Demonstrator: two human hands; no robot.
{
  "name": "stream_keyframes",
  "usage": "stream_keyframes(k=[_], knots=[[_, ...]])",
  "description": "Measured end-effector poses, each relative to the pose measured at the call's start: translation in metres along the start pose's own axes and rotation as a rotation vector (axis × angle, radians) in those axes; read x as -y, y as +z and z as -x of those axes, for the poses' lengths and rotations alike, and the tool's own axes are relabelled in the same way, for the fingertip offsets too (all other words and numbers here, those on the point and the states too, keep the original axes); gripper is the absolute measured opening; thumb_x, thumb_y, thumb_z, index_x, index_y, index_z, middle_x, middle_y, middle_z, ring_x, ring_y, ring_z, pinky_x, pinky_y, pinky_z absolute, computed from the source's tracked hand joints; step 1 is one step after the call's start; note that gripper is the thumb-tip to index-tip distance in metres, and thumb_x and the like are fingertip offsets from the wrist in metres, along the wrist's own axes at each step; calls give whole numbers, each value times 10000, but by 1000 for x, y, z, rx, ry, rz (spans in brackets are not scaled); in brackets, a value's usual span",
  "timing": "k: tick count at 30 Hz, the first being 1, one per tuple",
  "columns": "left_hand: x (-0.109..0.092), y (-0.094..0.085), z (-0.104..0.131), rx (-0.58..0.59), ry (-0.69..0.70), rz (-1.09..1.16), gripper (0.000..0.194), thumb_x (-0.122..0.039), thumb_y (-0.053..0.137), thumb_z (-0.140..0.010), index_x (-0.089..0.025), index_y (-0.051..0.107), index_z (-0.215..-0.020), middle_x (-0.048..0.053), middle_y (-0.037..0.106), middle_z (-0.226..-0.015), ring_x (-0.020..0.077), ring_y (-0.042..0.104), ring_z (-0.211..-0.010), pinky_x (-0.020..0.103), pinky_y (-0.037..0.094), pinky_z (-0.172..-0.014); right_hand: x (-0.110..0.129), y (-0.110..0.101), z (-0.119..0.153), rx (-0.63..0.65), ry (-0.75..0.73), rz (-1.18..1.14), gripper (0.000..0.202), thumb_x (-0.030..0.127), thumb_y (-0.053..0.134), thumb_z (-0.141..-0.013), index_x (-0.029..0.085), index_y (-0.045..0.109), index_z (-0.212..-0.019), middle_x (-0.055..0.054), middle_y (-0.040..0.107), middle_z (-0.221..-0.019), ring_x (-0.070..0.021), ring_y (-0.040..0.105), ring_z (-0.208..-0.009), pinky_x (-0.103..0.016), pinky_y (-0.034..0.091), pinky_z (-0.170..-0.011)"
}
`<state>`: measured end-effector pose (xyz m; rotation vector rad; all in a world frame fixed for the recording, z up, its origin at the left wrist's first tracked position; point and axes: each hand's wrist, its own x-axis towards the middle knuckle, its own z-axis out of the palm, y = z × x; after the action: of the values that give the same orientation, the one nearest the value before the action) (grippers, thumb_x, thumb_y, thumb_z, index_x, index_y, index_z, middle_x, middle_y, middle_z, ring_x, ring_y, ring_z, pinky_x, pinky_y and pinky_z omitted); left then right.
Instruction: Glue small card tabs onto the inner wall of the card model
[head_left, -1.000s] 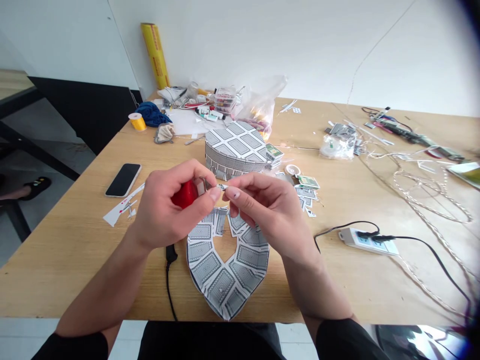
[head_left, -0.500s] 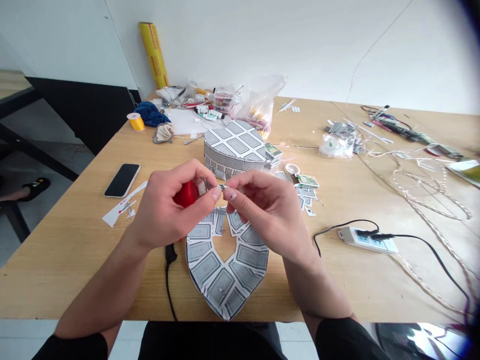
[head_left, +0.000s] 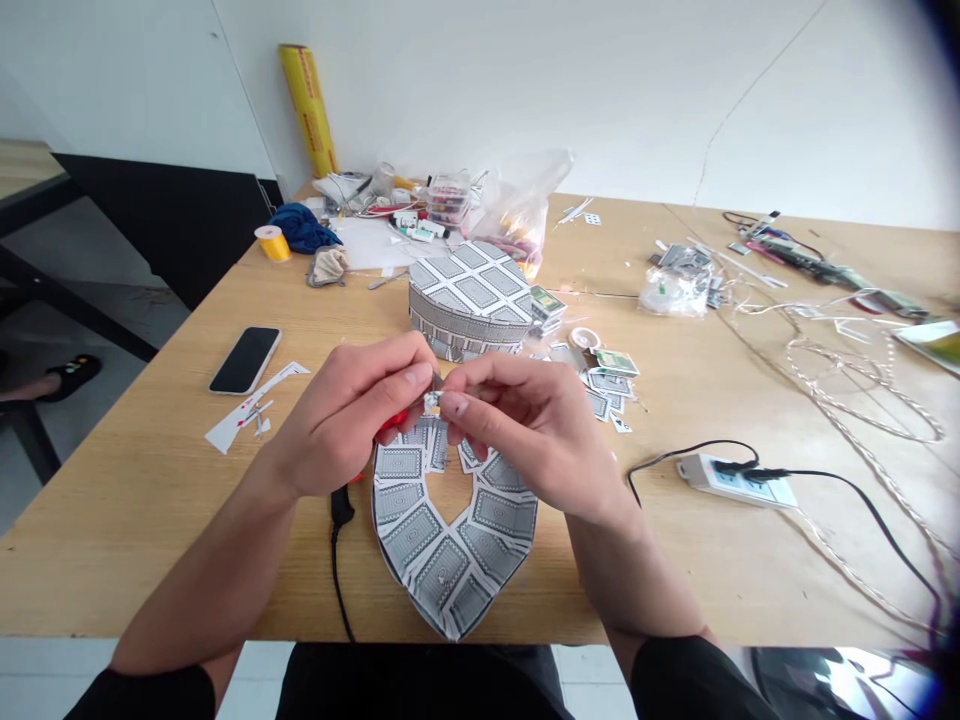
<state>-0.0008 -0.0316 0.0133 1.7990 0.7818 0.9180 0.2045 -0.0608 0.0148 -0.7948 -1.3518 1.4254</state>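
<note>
Piece (head_left: 432, 403), tiny | at fingertips of right hand (head_left: 536, 420), pinching | red tool (head_left: 391, 424) | clutched in left hand (head_left: 356, 415)

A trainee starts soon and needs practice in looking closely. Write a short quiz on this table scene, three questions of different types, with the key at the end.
1. Multiple choice: what colour is the object held in the left hand?
A. green
B. red
C. blue
2. True or false: the phone lies flat on the table.
3. Fill in: the near end of the card-covered piece comes to a ____.

Key: 1. B; 2. true; 3. point
</note>
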Motion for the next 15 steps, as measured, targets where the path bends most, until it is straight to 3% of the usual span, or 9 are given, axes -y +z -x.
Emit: stream_keyframes(k=[15], knots=[[-2,-7,-1,89,37,-80,372,-275,491,-1070,-190,611,-728,-39,474,-544,90,416,-458,228,300,-401,-3,-6,1,86,36,-52,105,185,899,-857,176,803,-899,22,693,-681,-83,569,-574,-216,462,-528]])
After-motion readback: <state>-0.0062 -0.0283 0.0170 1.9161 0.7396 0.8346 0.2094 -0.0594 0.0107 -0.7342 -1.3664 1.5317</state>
